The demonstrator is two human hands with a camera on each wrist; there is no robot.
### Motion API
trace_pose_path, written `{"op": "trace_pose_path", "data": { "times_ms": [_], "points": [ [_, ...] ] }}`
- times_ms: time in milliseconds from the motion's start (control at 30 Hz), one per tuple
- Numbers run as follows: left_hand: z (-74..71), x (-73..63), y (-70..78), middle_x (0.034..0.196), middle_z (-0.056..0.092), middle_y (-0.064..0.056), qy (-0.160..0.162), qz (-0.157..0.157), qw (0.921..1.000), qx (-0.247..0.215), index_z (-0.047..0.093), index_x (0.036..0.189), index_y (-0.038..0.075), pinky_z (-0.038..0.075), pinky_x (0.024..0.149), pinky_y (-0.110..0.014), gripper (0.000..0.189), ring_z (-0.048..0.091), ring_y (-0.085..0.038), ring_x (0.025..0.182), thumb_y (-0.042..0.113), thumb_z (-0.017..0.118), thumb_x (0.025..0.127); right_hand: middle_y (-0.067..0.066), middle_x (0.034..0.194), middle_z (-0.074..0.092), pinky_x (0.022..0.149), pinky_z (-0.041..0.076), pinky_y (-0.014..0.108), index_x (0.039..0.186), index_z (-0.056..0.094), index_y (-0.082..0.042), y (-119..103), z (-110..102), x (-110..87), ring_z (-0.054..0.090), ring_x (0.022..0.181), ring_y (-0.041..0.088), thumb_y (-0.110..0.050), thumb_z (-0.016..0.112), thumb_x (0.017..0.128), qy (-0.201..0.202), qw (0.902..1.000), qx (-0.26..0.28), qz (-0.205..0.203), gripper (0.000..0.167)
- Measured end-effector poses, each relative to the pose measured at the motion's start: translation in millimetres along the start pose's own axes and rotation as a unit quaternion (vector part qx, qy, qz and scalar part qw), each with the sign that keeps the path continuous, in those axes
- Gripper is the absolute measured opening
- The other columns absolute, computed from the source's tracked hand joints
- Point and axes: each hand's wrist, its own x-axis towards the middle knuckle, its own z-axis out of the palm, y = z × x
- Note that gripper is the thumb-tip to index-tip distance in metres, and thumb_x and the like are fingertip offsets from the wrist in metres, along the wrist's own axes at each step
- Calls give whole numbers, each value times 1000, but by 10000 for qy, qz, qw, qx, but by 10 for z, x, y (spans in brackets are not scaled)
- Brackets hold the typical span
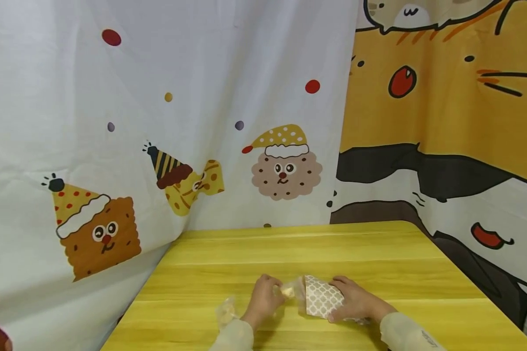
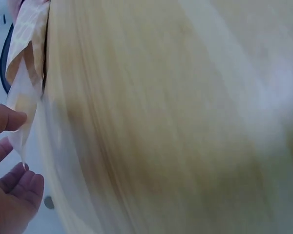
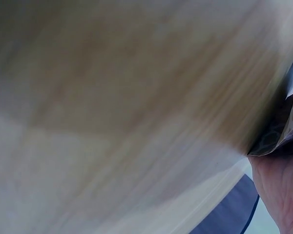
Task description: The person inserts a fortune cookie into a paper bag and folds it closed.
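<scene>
Both grips clasped the patterned bag (image 1: 322, 300) at lower centre, the left hand (image 1: 263, 298) pinching its clear end, the right hand (image 1: 355, 301) its body; tugging unevenly could have torn it.

Blur and cut-offs near the hands

Both wrist views smear the table (image 2: 161, 122) into streaks — the left hand (image 2: 10, 190) is cropped at the edge, and the small yellowish thing (image 1: 287, 291) at its fingertips is too small to identify.

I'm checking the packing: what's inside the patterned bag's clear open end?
A pale yellowish piece shows at the patterned bag's clear mouth, by the left hand. Deeper contents are covered.
</scene>
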Motion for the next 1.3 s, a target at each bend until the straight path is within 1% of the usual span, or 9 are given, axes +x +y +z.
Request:
{"op": "trace_pose_path", "data": {
  "times_ms": [200,267,367,467,667,833,1000,1167,1300],
  "points": [
    [140,-19,62,108,56,-8,-334,322,9989,44,70,106,1,53,85,-42,30,53,-29,103,4,79,78,24,151,31,99,35,68,147,42,0,-28,-15,-12,33,134,49,-49,84,74,-22,10000,23,-10,97],
    [194,-34,68,114,57,-9,-413,169,9985,-326,67,114,0,53,87,-43,37,54,-29,105,7,80,81,25,151,31,99,35,68,147,42,1,-14,-13,-18,34,134,49,-48,84,74,-21,10000,35,-6,97],
    [231,-68,51,120,57,-12,-422,-300,9936,-1005,61,125,-1,53,88,-45,48,56,-30,107,14,80,84,26,151,31,98,35,68,146,42,1,8,-8,-24,34,133,50,-49,84,74,-7,10000,13,16,97],
    [220,-99,30,116,57,-13,-272,-725,9836,-1631,56,130,-6,53,87,-44,55,56,-27,102,16,79,85,27,150,31,98,36,68,146,42,2,22,-9,-21,35,132,51,-51,83,74,8,9999,-104,-8,98],
    [226,-95,58,95,58,-7,-52,-1080,9671,-2303,54,126,-17,55,72,-29,51,57,-15,83,6,75,86,27,149,32,97,37,69,145,42,3,10,-19,-7,35,131,52,-55,82,73,40,9998,-217,3,101],
    [320,-40,128,90,60,-9,206,-1213,9571,-2623,57,121,-19,55,67,-24,42,57,-13,79,-8,71,83,26,151,31,99,34,69,146,43,1,2,-1,-16,34,133,50,-51,84,73,20,10000,1,64,98],
    [393,-9,141,89,63,-7,306,-1308,9553,-2633,63,115,-15,55,68,-24,34,58,-12,79,-8,70,83,24,151,32,100,35,68,146,43,1,-1,29,0,34,134,49,-53,83,72,-8,9999,-49,94,100],
    [428,-18,155,84,61,-5,557,-1478,9445,-2882,65,110,-14,55,65,-24,29,58,-11,73,-8,68,81,24,150,33,100,35,67,146,43,1,-16,16,27,35,133,49,-53,84,72,31,9999,-130,45,100],
    [461,-13,183,79,59,-4,564,-1335,9366,-3189,66,103,-15,54,60,-23,26,55,-9,67,-15,64,77,24,150,33,100,35,68,145,44,1,-25,10,23,35,133,49,-52,85,71,59,9998,-166,77,100]
  ]
}}
